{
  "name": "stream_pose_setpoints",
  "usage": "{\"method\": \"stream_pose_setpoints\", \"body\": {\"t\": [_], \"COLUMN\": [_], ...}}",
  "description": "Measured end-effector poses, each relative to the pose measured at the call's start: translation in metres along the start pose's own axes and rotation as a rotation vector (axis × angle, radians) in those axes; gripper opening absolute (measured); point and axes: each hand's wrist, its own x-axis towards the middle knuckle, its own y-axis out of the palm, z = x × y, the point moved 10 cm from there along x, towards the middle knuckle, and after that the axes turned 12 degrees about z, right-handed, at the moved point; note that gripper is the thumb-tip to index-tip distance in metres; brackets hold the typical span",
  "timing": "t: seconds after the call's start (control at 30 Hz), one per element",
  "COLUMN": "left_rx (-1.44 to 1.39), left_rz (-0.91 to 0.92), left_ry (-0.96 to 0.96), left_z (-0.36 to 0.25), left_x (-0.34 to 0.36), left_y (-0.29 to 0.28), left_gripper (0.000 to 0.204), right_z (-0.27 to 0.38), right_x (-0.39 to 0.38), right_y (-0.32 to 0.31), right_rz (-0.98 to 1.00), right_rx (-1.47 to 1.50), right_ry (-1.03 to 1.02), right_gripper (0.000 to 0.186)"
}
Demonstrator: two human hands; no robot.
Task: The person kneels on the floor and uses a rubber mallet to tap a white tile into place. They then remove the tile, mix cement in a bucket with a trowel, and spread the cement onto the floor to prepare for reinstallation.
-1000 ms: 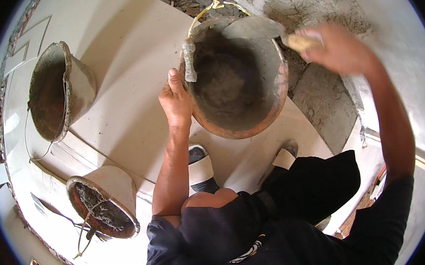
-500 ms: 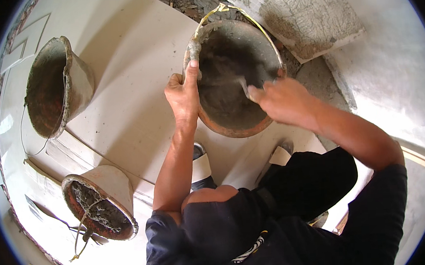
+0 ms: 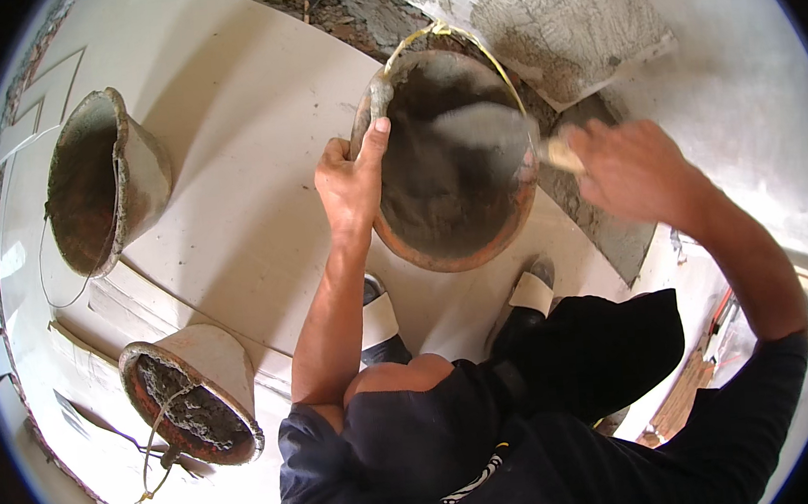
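A round bucket (image 3: pixel 507 224) with an orange-brown, crusted rim sits in front of me, with wet grey mortar (image 3: pixel 437 193) inside. My left hand (image 3: pixel 350 176) is closed on its left rim, thumb over the edge near the yellow-wrapped handle. My right hand (image 3: pixel 628 166) grips the wooden handle of a trowel (image 3: pixel 484 125) just right of the bucket. The trowel's blade is smeared by motion and lies over the bucket's opening, above the mortar.
At left, a crusted bucket (image 3: pixel 150 167) lies tilted with its wire handle hanging. Below it stands another bucket (image 3: pixel 214 345) holding grey mortar. A mortar-coated slab (image 3: pixel 575 25) is at the far right, beside rubble (image 3: pixel 331 18). Pale boards or tiles (image 3: pixel 253 103) cover the floor.
My right hand has moved right and slightly up, lifting the trowel from the mortar toward the bucket's right rim. My left hand keeps its hold on the rim.
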Motion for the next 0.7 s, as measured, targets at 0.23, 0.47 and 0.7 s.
{"method": "stream_pose_setpoints", "body": {"t": [0.23, 0.47, 0.7], "left_rx": [0.056, -0.170, -0.245], "left_rz": [-0.018, 0.027, 0.043], "left_ry": [0.075, 0.041, 0.015], "left_z": [-0.005, 0.021, 0.028], "left_x": [0.001, 0.005, 0.007], "left_y": [0.007, -0.003, -0.010], "left_gripper": [0.060, 0.053, 0.045], "right_z": [0.053, 0.103, 0.148], "right_x": [0.069, 0.050, 0.052], "right_y": [0.050, 0.103, 0.103], "right_rz": [0.103, 0.293, 0.472], "right_rx": [0.360, 0.915, 1.701], "right_ry": [0.035, -0.106, -0.054], "right_gripper": [0.034, 0.048, 0.046]}}
